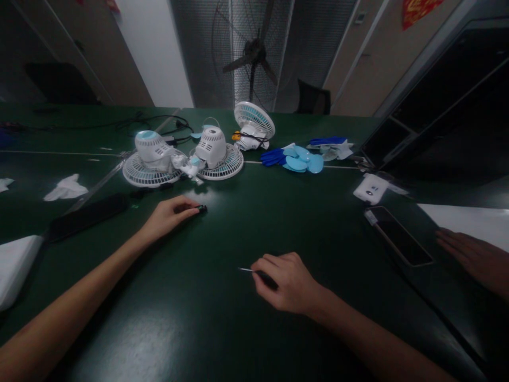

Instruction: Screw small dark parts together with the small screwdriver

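On the dark green table (207, 323), the left hand (170, 215) pinches a small black part (202, 208) near a white fan (210, 144); rightward, the right hand (288, 281) grips a black-handled screwdriver (267, 279). Both seem merely readied; bringing them together would call for careful alignment.

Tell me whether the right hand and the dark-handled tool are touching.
Touching. The head view shows the right hand gripping the dark-handled tool by its handle, with the thin metal shaft sticking out beyond the grip.
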### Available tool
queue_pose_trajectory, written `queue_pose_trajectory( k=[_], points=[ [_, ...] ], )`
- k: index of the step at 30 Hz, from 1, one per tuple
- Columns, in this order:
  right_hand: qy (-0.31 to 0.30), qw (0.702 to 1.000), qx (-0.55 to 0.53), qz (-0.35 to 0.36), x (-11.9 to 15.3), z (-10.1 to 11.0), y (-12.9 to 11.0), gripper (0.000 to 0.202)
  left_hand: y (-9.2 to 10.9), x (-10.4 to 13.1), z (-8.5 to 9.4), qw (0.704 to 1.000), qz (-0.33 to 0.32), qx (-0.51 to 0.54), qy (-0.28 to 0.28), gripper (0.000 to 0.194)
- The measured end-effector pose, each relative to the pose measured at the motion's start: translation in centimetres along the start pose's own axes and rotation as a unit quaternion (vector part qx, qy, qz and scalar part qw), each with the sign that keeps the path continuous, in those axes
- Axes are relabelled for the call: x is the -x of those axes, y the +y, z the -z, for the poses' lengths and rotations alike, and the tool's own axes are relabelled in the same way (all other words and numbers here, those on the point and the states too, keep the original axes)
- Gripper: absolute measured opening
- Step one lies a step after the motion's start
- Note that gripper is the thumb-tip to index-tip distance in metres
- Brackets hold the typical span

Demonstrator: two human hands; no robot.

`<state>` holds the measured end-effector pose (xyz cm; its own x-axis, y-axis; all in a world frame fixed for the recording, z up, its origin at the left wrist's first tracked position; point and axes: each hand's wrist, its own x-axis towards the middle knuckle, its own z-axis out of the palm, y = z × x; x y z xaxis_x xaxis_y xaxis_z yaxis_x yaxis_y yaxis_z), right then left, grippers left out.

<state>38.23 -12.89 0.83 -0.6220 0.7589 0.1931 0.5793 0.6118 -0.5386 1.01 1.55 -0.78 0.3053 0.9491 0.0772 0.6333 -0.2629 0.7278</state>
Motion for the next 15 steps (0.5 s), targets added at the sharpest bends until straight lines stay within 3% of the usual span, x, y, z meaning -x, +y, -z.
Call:
queue_pose_trajectory(
  k=[8, 15],
  points=[
    [-0.006, 1.0, 0.008, -0.001, 0.0, 0.1, 0.0, 0.014, 0.8, 0.3, 0.0, 0.999, 0.014, 0.01, -0.047, 0.057],
    [0.001, 1.0, -0.001, 0.002, 0.1, 0.0, 0.2, 0.014, 1.7, 0.2, 0.1, 0.996, -0.047, -0.02, -0.075, 0.043]
  ],
)
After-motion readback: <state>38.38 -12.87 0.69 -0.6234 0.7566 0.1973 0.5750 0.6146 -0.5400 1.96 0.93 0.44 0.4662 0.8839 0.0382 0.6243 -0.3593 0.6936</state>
